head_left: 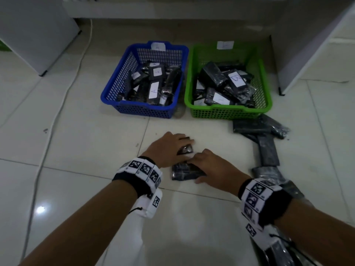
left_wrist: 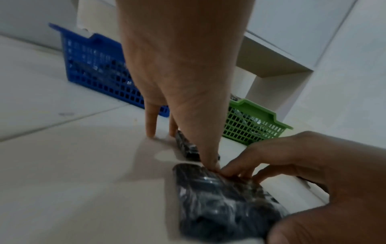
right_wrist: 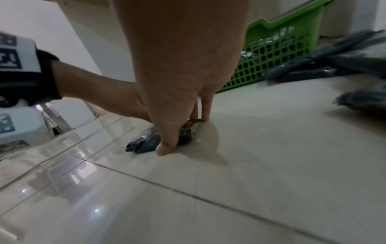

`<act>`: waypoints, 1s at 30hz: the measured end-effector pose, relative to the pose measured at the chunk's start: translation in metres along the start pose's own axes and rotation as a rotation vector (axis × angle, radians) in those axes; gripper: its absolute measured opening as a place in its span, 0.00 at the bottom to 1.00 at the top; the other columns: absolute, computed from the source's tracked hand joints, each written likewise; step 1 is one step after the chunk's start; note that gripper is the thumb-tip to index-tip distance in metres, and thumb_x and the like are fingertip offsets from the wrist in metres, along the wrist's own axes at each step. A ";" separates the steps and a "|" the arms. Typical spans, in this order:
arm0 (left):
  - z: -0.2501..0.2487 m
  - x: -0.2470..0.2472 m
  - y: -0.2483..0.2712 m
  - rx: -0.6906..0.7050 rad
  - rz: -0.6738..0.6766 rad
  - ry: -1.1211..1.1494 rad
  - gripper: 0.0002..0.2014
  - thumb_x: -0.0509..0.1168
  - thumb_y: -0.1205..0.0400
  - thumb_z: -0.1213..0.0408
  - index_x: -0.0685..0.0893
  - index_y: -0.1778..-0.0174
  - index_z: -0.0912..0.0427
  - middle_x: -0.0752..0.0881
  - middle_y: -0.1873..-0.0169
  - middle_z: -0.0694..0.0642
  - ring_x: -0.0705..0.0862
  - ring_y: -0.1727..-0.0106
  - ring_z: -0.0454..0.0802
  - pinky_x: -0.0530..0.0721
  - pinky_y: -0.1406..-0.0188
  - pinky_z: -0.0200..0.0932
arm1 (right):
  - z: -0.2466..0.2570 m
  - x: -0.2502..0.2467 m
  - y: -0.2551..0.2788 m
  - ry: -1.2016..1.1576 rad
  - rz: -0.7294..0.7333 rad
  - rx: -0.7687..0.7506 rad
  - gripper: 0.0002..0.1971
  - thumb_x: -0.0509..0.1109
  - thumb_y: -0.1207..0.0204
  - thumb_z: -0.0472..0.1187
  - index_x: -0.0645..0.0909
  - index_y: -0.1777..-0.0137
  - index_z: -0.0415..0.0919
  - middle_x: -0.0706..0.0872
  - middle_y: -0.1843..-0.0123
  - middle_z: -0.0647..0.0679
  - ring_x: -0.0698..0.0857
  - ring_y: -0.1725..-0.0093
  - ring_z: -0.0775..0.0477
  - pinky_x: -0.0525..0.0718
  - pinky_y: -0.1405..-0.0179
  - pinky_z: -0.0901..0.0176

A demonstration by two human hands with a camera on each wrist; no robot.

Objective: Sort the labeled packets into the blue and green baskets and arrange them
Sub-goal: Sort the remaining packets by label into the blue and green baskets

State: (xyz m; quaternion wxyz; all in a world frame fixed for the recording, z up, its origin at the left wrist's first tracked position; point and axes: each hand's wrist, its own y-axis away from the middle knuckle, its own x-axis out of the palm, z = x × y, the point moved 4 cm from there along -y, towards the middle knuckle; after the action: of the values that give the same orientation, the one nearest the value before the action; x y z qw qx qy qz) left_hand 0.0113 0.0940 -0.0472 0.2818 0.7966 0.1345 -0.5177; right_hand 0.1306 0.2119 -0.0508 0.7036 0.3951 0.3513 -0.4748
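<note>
On the tiled floor my left hand grips a small black packet, thumb and fingers straddling the packet from its sides. Just nearer to me, my right hand pinches a second black packet between thumb and fingers; the right wrist view shows this packet still lying on the floor. Any labels on these two are hidden. Behind the hands stand the blue basket holding packets marked A and the green basket holding packets marked B.
Several loose black packets trail across the floor from the green basket's front right corner toward my right forearm. A white cable runs along the floor at left. White furniture stands at the back left, and more stands at the right.
</note>
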 end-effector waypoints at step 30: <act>0.039 -0.094 0.033 -0.327 -0.619 0.918 0.08 0.66 0.13 0.64 0.89 0.48 0.47 0.92 0.54 0.54 0.91 0.56 0.50 0.88 0.66 0.41 | -0.015 -0.122 -0.014 -1.237 -0.739 0.487 0.09 0.67 0.16 0.42 0.88 0.48 0.42 0.91 0.49 0.42 0.90 0.52 0.45 0.91 0.55 0.52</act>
State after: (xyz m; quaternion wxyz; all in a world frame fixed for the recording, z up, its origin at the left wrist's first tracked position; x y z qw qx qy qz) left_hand -0.0416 0.0523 0.0362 0.1493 0.8093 0.5480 -0.1500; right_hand 0.0782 0.2691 0.0456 0.4606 0.0576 -0.1124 -0.8786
